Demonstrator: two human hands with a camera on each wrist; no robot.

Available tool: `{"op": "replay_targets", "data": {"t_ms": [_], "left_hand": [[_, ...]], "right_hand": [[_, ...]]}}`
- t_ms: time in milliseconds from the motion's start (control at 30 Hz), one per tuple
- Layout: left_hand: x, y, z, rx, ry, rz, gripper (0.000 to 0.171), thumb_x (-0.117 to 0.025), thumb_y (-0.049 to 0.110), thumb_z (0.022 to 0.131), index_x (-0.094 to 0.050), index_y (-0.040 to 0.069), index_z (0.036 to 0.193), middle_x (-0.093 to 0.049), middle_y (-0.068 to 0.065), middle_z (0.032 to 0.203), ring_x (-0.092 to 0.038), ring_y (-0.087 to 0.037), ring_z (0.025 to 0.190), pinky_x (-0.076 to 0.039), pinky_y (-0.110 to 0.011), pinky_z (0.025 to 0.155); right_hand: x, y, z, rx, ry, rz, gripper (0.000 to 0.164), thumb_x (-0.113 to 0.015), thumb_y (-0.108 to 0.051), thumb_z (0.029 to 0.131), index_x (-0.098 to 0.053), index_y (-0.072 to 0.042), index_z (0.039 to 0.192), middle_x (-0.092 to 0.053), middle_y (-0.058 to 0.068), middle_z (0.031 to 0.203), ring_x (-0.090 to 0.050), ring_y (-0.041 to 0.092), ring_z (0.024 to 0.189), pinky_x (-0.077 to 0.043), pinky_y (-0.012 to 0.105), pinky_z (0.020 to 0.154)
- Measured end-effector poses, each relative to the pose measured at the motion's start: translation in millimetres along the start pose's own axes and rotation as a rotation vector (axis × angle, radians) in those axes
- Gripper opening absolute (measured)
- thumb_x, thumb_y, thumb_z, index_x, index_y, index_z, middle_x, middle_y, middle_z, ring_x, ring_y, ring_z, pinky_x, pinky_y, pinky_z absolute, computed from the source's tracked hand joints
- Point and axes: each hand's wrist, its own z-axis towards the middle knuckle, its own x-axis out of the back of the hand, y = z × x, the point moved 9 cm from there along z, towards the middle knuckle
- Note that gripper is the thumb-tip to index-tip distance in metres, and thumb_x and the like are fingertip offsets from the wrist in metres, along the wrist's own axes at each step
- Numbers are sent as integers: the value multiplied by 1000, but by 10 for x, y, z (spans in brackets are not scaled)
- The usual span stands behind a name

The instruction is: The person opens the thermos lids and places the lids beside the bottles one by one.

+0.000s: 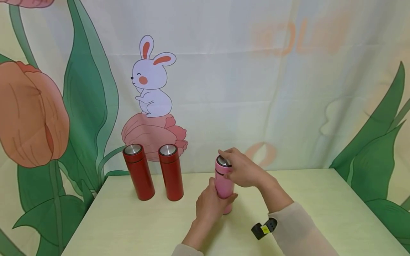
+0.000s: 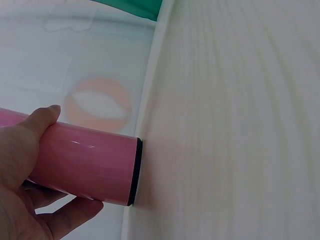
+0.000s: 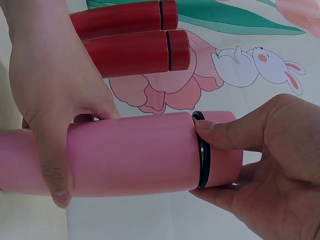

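Note:
A pink thermos flask [image 1: 224,185] with a steel-topped lid stands in front of me. My left hand [image 1: 208,204] grips its body, fingers and thumb wrapped round it. My right hand [image 1: 246,169] holds the lid from above and the side. In the right wrist view, the thumb and fingers of my right hand [image 3: 285,150] pinch the pink lid [image 3: 223,167], and a narrow gap shows at the black ring [image 3: 205,160] below it. The flask's black base [image 2: 135,172] is at the tabletop in the left wrist view; whether it touches, I cannot tell.
Two red thermos flasks [image 1: 140,176] [image 1: 172,177] stand upright with lids on, to the left on the pale wooden table [image 1: 128,227]. Behind the table hangs a cloth [image 1: 224,89] printed with a rabbit and tulips. A black strapped device [image 1: 264,228] sits at the right wrist.

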Motion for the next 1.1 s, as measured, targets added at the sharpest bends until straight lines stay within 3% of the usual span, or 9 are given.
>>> {"op": "replay_targets", "data": {"t_ms": [167,600,833,1100], "left_hand": [[9,3,-4,-7,7,-10,71,-86,61,75,-53,15,117,-74,-3,98,-71,-20,82,-50,-37,64],[6,8,-5,0,-5,3,72,-85,63,75,-52,15,119,-74,-2,100,-71,-20,84,-51,-37,65],[10,9,-5,0,-8,-6,71,-85,61,76,-52,17,120,-74,0,101,-70,-19,86,-51,-38,67],[-1,15,-6,-18,-9,-22,76,-85,59,77,-51,16,129,-75,-3,106,-71,-21,90,-53,-41,70]], "right_hand": [[-8,1,-13,24,-23,9,74,-65,6,92,-35,0,159,-41,21,156,-47,36,142,-45,50,115],[-10,18,-21,16,-30,35,80,-67,6,90,-31,-2,161,-40,20,157,-48,35,141,-45,50,114],[8,50,-14,-25,25,-13,99,-84,-20,84,-26,-3,162,-42,22,154,-48,34,137,-48,49,111],[50,48,-12,-65,100,-128,103,-86,-42,82,-31,-3,161,-48,21,150,-52,34,131,-52,49,104]]}}
